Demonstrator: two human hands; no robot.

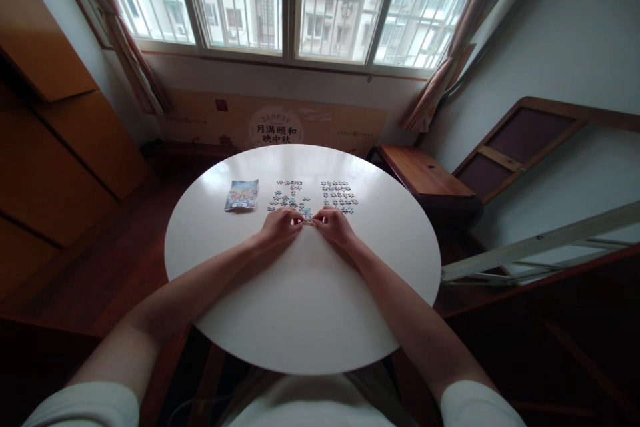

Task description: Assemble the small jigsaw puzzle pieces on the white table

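Both my hands meet near the middle of the white round table [300,300], over a small joined patch of jigsaw puzzle [307,212]. My left hand [281,223] has thumb and forefinger pinched at the left of the patch's near edge. From the right, my right hand [334,223] pinches at the same near edge. Small jigsaw pieces seem to be between the fingertips, but they are partly hidden. Loose puzzle pieces [285,200] are scattered beyond my left hand. More puzzle pieces [339,192] stand in rows beyond my right hand.
A colourful picture sheet [242,195] lies on the table's left part. Behind the table are a printed cardboard panel [200,113] and barred windows. A wooden side table [425,170] is at the right, and wooden cabinets [65,173] line the left.
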